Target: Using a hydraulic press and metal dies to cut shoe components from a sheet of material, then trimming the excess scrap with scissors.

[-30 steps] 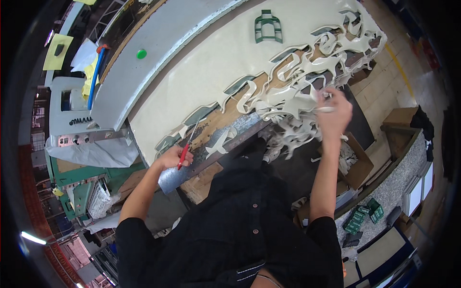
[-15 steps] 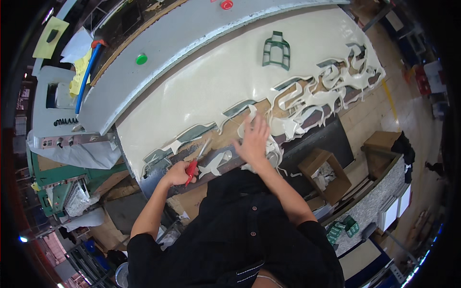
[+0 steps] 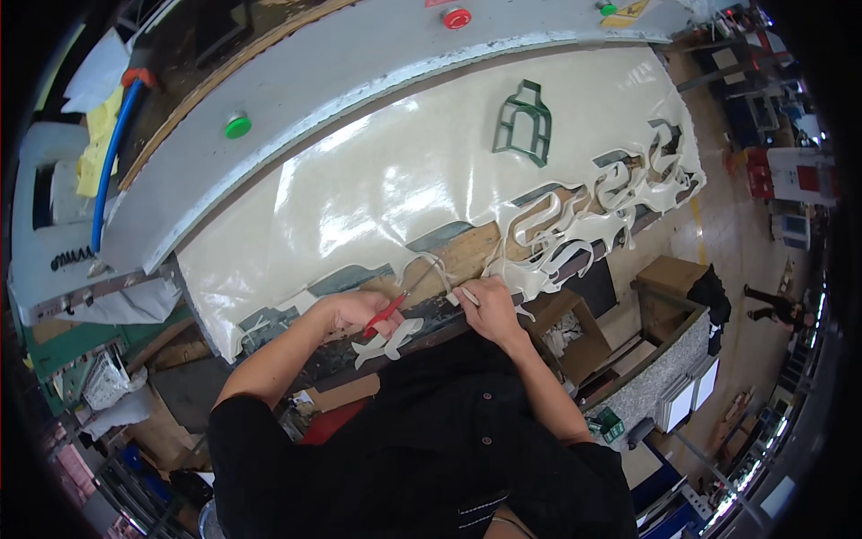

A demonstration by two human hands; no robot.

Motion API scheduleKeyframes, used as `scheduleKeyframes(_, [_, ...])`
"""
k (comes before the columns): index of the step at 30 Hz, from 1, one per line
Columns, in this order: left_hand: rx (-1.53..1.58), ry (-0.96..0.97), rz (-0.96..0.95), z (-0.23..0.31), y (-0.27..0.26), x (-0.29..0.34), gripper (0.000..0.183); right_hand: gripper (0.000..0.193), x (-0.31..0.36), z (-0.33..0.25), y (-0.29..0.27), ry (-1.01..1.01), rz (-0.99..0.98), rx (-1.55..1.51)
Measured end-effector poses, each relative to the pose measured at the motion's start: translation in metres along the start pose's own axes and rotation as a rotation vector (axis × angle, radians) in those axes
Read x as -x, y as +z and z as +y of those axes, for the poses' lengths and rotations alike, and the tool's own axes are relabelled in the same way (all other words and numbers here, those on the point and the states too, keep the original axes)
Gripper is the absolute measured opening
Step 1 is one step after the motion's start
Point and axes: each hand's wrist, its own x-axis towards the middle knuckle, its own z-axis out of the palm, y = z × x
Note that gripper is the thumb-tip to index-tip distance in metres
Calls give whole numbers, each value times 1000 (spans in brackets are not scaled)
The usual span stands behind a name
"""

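My left hand (image 3: 359, 313) is closed round red-handled scissors (image 3: 386, 318), blades pointing up toward the sheet. A loose white offcut (image 3: 391, 343) lies beside that hand at the table's near edge. My right hand (image 3: 489, 310) pinches the end of a thin white strip (image 3: 461, 296) over the bare brown board (image 3: 458, 251). The large glossy cream sheet (image 3: 359, 198) covers most of the table, its near edge cut away in curved outlines. Tangled cream scraps (image 3: 557, 242) trail along that edge, right of my right hand. On the sheet stands a green cutting die (image 3: 523, 126).
Behind the sheet runs a grey machine beam (image 3: 332, 81) with a green button (image 3: 238, 125) and a red button (image 3: 456, 18). A cardboard box (image 3: 566, 332) holding scraps sits at the near right, beside a speckled bench (image 3: 651, 373). Far right, a person stands in the aisle.
My right hand has come nearer and closed on a white strip. The left hand, with the scissors, has moved right, toward it. The view has shifted.
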Motion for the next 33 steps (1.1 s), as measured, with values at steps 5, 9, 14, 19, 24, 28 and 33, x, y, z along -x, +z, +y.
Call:
scheduleKeyframes(5, [-105, 80, -1, 45, -22, -51, 39, 20, 4, 31, -8, -27, 29, 7])
scheduleKeyframes(9, [-171, 94, 96, 59, -43, -25, 43, 52, -63, 52, 70, -92, 104, -214])
scheduleKeyframes(14, [128, -35, 261, 39, -56, -9, 48, 25, -101, 7, 94, 238, 231, -620])
scheduleKeyframes(19, [130, -77, 261, 49, -57, -16, 58, 24, -102, 19, 87, 194, -70, -431])
scheduleKeyframes(24, [153, -122, 300, 34, -55, 6, 64, 21, -103, 18, 131, -5, 134, -537])
scheduleKeyframes(28, [235, -97, 389, -7, -28, 42, 61, 17, -82, -14, 159, 367, -66, -854])
scheduleKeyframes(33, [-4, -69, 282, 11, -8, 58, 43, 14, -62, -18, 138, 2, 1, -411])
